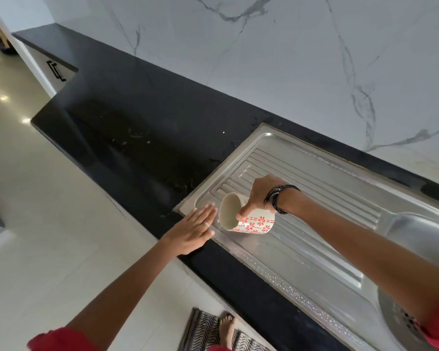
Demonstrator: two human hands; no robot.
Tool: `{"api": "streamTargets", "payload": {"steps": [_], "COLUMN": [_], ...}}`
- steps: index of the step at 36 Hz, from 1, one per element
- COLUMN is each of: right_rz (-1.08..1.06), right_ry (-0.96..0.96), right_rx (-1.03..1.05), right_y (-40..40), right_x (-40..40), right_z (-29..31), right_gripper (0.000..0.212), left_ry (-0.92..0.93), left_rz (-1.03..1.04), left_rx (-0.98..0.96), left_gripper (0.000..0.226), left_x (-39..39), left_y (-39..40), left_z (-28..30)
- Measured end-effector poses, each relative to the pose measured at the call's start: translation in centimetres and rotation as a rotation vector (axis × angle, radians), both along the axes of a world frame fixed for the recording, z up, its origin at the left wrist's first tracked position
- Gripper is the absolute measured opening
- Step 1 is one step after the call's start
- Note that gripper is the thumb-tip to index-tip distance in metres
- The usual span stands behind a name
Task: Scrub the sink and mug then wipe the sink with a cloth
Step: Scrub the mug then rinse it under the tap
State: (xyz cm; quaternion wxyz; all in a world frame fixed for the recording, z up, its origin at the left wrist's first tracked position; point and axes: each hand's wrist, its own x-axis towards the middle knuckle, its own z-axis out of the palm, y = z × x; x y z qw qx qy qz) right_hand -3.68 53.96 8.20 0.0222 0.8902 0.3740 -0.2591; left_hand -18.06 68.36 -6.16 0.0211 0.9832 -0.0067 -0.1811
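The right hand [260,196] grips the mug [247,217] from above, thumb curled over its near side and the other fingers wrapped round the far side, a dark band at the wrist. The mug is tipped on its side, mouth turned toward the left hand [192,230]; it is cream inside with red flowers on the outside. I cannot quite tell whether its lower side rests on the drainboard [302,198] or hangs just above it. The left hand is released, fingers straight and together, palm down, just beside the mug's mouth, and holds nothing. It hovers over or rests on the drainboard's corner; from here I cannot say which. A ring shows on one finger.

The ribbed steel drainboard spreads out under the mug, wet and beaded with drops along its near rim. Beyond the mug's base, past the right forearm, the basin [413,239] sinks down, with its drain [407,321] at the edge of view. Black counter [127,122] surrounds the drainboard, a marble wall [264,59] behind it. Below the mug, on the pale floor, a bare foot [227,328] stands on a striped mat [203,333].
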Motion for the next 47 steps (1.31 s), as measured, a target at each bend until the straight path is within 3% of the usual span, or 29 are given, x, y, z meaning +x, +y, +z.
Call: {"api": "streamTargets", "payload": {"steps": [2, 4, 8, 10, 21, 24, 29, 35, 39, 42, 47], "right_rz": [-0.031, -0.088, -0.207, -0.229, -0.165, -0.152, -0.199, -0.341, -0.356, -0.338, -0.275], "right_ry": [0.025, 0.061, 0.174, 0.184, 0.002, -0.008, 0.016, 0.085, 0.089, 0.037, -0.044], "right_rx": [0.006, 0.016, 0.068, 0.081, -0.047, -0.05, -0.043, 0.004, 0.014, -0.002, -0.069], "right_y": [-0.5, -1.2, -2.9, -3.9, -7.8, -8.3, -9.4, -12.0, -13.5, -14.0, -14.6], "right_x": [0.1, 0.4, 0.9, 1.0, -0.5, -1.1, -1.2, -0.7, -1.0, -1.5, -2.4], "right_z": [-0.2, -0.2, -0.2, -0.2, 0.0, 0.2, 0.4, 0.5, 0.6, 0.5, 0.5], "right_gripper": [0.05, 0.05, 0.046, 0.046, 0.053, 0.061, 0.052, 0.048, 0.044, 0.061, 0.065], "left_ry": [-0.015, -0.005, -0.015, -0.026, 0.039, 0.056, 0.052, 0.057, 0.121, 0.139, 0.157], "left_rz": [-0.104, -0.121, 0.142, 0.188, 0.067, -0.03, -0.237, -0.094, -0.069, -0.091, -0.146], "left_rx": [0.044, -0.023, -0.284, -0.278, -0.195, -0.169, -0.071, -0.258, -0.243, -0.205, -0.232], "left_gripper": [0.052, 0.043, 0.055, 0.058, 0.057, 0.056, 0.046, 0.058, 0.058, 0.058, 0.056], "left_x": [0.0, 0.1, 0.3, 0.1, 1.1, 1.8, 2.5, 2.8, 1.9, 1.7, 2.2], "left_y": [-1.2, -1.8, -1.8, -1.8, -5.6, -7.8, -11.3, -8.6, -6.4, -6.3, -9.1], "left_z": [0.1, -0.2, 0.5, 0.2, 0.2, 0.4, 0.8, 0.4, 1.4, 1.7, 1.6]}}
